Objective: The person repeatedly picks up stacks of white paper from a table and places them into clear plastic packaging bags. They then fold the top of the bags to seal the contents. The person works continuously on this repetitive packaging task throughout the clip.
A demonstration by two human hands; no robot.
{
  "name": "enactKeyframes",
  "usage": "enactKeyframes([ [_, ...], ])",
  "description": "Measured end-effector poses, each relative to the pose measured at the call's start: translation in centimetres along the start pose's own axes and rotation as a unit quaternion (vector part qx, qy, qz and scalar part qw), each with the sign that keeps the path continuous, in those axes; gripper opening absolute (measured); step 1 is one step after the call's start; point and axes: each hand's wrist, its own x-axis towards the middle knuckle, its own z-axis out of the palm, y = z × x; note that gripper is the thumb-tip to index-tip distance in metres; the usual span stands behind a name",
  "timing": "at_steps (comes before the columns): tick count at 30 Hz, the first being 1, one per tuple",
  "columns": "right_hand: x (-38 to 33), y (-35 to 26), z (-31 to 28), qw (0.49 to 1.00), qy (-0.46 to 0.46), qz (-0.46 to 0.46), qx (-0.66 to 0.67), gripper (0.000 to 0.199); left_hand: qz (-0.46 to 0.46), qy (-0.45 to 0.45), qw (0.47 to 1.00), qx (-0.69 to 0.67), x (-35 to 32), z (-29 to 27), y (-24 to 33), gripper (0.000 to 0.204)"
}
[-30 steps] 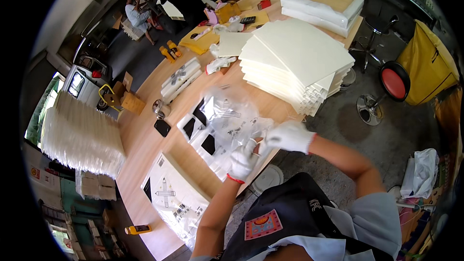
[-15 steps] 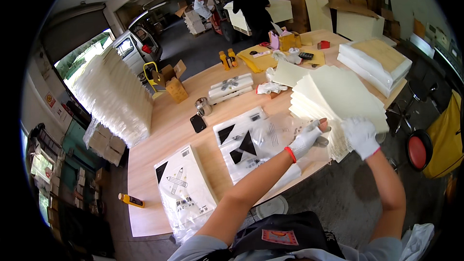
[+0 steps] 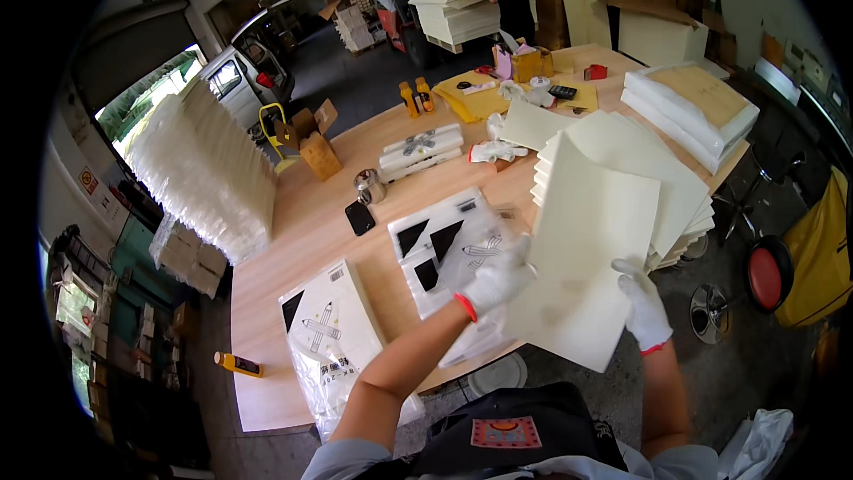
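A tall stack of plastic-wrapped packs (image 3: 209, 178) leans at the far left, beyond the table (image 3: 258, 302). An orange bottle (image 3: 238, 364) lies at the table's left edge. Next comes a filled, printed bag (image 3: 311, 324), its clear end hanging over the near edge. Farther back, a black phone (image 3: 359, 219) lies just beside a shiny metal jar (image 3: 369, 186). Flat plastic bags (image 3: 426, 244) spread across the middle. The gloved left hand (image 3: 499, 284) is over them, at the left side of the cream paper (image 3: 586, 258); its grip is blurred, so I cannot tell. The paper slants over the near edge. The gloved right hand (image 3: 644, 307) pinches its right edge. Behind stands a fanned paper stack (image 3: 680, 200); a red-seated stool (image 3: 769, 274) is farther right.
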Motion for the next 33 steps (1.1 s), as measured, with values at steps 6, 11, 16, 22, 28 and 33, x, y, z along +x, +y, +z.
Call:
enactKeyframes([
  [6,-0.7,1.4,5.6,0.910,0.126,-0.092,-0.385,0.029,0.002,-0.017,1.000,0.007,-4.4,3.9,8.0,0.043],
  [11,-2.5,-2.1,4.1,0.765,-0.028,-0.237,-0.598,0.020,-0.158,0.109,0.858,-0.477,-3.6,-4.4,0.2,0.063],
  [16,-2.2,-2.6,6.5,0.567,-0.183,-0.223,-0.771,0.017,0.017,0.100,0.915,-0.390,-4.3,-8.1,0.6,0.057],
  [22,2.9,0.6,7.0,0.865,-0.290,0.095,-0.398,0.025,-0.108,0.086,0.960,-0.243,-14.0,2.7,1.5,0.053],
  [28,5.9,6.4,9.7,0.902,-0.220,0.059,-0.366,0.038,-0.003,0.044,0.993,-0.112,-9.3,0.6,4.1,0.044],
  [33,4.4,8.5,13.8,0.741,-0.205,-0.150,-0.621,0.042,0.128,0.048,0.988,-0.073,-7.7,2.8,9.0,0.026],
])
